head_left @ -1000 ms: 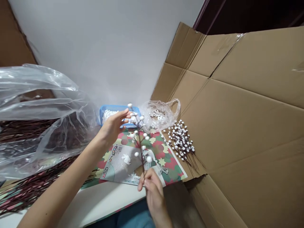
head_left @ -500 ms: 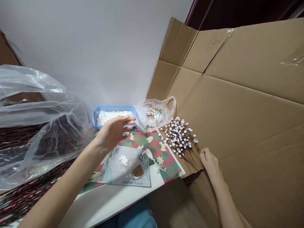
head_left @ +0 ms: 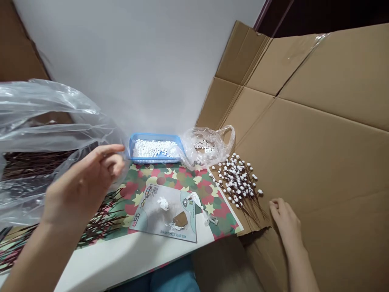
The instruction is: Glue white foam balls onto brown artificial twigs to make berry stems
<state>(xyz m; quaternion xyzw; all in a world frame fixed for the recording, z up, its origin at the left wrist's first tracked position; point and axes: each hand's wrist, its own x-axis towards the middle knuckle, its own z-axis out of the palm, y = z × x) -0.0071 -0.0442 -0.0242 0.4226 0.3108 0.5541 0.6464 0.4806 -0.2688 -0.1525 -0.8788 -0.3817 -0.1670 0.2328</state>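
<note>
My left hand (head_left: 86, 180) is raised over the left side of the table, in front of the clear plastic bag (head_left: 65, 134). Its index finger points out and the other fingers are loosely bent, with nothing visible in them. Dark brown twigs (head_left: 103, 221) lie below and behind it. At the right, my right hand (head_left: 285, 221) rests near the cardboard, just beside the stem ends of a pile of white-berry branches (head_left: 238, 178). Its fingers are loosely bent and slightly apart, seemingly free of the stems.
A blue basket (head_left: 156, 161) holds white foam balls. Next to it lies a clear bag (head_left: 223, 150) with more white berries. A printed glue-gun card (head_left: 146, 223) bears white crumbs and a brown scrap (head_left: 180, 220). Tall cardboard (head_left: 328, 162) walls off the right side.
My left hand has moved left, away from the blue basket towards the twigs, and its fingers have bent. My right hand has drawn slightly back from the branch stems. The view has shifted left.
</note>
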